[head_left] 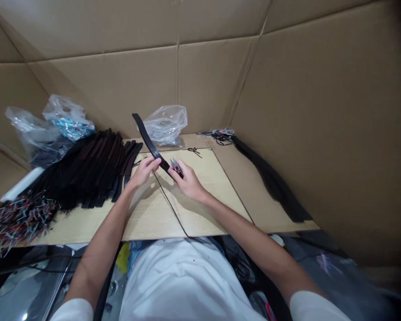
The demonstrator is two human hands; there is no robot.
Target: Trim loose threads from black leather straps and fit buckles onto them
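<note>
A black, slightly curved flat strip (147, 138) is held up over the table. My left hand (145, 170) pinches it around its middle, thumb on top. At its lower end my right hand (187, 180) is closed, with a pair of small thread snips (176, 166) in the palm and the blades pointing up and away. Thumb and fingers of that hand also touch the strip's end. A thin black cord (170, 205) runs from near the hands down to the table's front edge; where its upper end attaches is hidden.
On the left lies a big pile of black strips (83, 169) with coloured wire ends (23, 218). Clear plastic bags (165, 125) stand at the back. Cut thread scraps (220, 135) and more black strips (270, 178) lie right. Cardboard walls (321, 111) enclose the table (217, 191).
</note>
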